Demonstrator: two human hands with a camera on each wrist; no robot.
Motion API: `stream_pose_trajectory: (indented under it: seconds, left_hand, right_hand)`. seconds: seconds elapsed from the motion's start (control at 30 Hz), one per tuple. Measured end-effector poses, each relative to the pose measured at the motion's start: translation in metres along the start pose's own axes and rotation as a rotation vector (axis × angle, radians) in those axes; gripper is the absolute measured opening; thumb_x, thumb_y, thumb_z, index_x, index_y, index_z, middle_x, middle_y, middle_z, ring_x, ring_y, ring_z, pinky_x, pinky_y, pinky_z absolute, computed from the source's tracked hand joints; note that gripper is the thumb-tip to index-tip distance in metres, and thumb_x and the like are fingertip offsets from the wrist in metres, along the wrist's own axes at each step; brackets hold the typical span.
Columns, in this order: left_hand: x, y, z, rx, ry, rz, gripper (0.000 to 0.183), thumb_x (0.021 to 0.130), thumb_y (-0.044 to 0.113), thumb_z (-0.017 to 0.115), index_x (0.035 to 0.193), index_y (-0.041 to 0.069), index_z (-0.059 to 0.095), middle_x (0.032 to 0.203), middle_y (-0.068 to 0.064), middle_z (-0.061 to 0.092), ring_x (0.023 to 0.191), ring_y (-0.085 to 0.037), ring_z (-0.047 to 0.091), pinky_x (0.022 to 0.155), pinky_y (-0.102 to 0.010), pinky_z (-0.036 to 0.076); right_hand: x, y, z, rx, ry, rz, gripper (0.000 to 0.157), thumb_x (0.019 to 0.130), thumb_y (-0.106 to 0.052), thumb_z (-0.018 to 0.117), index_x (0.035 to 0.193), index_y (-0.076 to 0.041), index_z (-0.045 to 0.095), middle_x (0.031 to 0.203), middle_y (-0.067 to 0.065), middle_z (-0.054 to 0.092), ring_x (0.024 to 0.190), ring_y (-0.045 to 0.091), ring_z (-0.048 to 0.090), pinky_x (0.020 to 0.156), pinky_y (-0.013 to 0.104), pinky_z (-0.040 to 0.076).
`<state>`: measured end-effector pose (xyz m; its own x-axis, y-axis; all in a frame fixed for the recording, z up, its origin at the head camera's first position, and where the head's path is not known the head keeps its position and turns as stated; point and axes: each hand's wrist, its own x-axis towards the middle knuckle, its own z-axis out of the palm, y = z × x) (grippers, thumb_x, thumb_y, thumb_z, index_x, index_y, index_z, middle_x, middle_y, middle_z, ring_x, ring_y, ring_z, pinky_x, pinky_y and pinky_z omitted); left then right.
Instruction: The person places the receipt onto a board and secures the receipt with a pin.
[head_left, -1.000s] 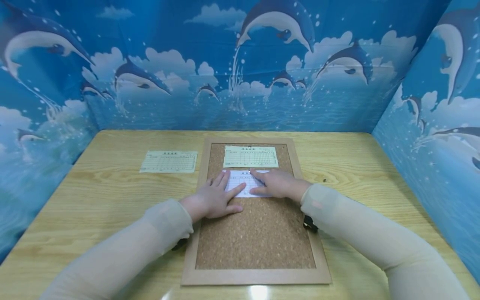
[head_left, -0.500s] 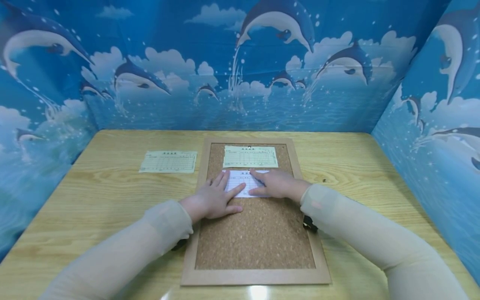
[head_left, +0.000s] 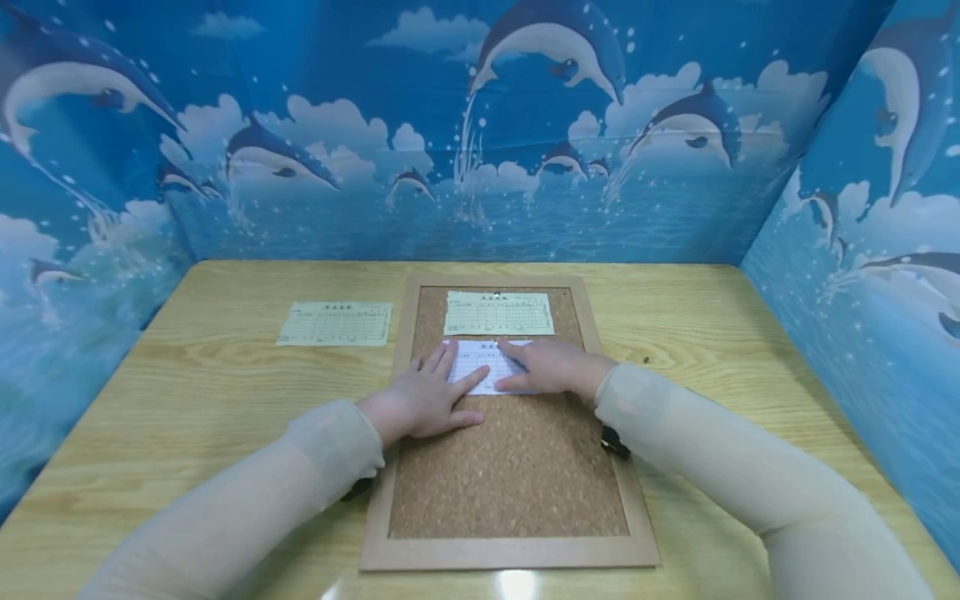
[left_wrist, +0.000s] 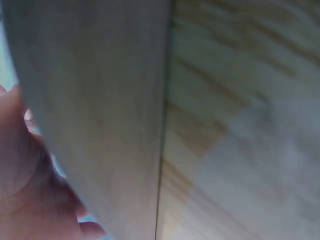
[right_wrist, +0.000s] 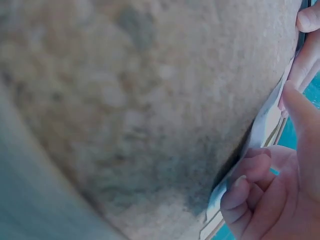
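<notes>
A white slip (head_left: 469,362) lies towards twelve o'clock on the corkboard (head_left: 510,475). The left hand (head_left: 422,405), fingers spread, presses it from eight o'clock; the right hand (head_left: 557,367) touches it from three, forefinger and thumb extended apart, other fingers apparently curled.

The head view looks forward and down from the person's head, far enough back to take in both hands, the whole corkboard (head_left: 510,483), the counter (head_left: 202,417) and the blue backdrop (head_left: 337,237) behind. The left wrist view, blurred and turned sideways, sits very close over the board's frame and counter, with the left hand (left_wrist: 30,175) at its edge. The right wrist view skims low across the cork, also turned sideways, the right hand (right_wrist: 272,195) at lower right. It shares cork, white sheet (right_wrist: 260,127) and both hands with the head view.
</notes>
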<state>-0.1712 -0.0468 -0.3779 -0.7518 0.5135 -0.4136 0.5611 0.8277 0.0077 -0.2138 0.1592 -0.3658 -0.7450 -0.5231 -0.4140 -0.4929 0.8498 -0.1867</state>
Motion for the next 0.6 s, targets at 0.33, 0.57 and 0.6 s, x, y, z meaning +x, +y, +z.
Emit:
stream_pose_trajectory:
  seconds: [0.33,0.57,0.6]
  left_hand:
    - [-0.003,-0.001,-0.004,-0.056,0.008,0.021,0.073,0.089,0.07,0.027,0.15,0.035,0.009,0.152,-0.024,-0.005,0.14,-0.036,-0.001,0.107,-0.056,0.017]
    - [-0.003,-0.002,-0.001,-0.078,0.028,0.027,0.074,0.088,0.07,0.027,0.15,0.035,0.008,0.152,-0.024,-0.007,0.139,-0.038,-0.004,0.107,-0.056,0.014]
    - [-0.003,-0.002,0.0,-0.081,0.033,0.028,0.074,0.088,0.07,0.027,0.15,0.035,0.008,0.152,-0.024,-0.007,0.139,-0.039,-0.004,0.107,-0.056,0.014]
  right_hand:
    - [0.003,0.001,-0.012,0.032,-0.107,0.041,0.079,0.088,-0.06,0.048,0.15,-0.02,0.02,0.142,0.012,0.041,0.125,0.029,0.044,0.101,0.045,0.035]
    - [0.007,-0.004,-0.018,0.016,-0.147,0.064,0.079,0.087,-0.061,0.048,0.149,-0.017,0.023,0.145,0.009,0.037,0.13,0.028,0.038,0.105,0.044,0.029]
    - [0.008,-0.004,-0.018,0.011,-0.153,0.063,0.079,0.087,-0.061,0.047,0.149,-0.017,0.024,0.146,0.009,0.037,0.13,0.028,0.037,0.105,0.044,0.028]
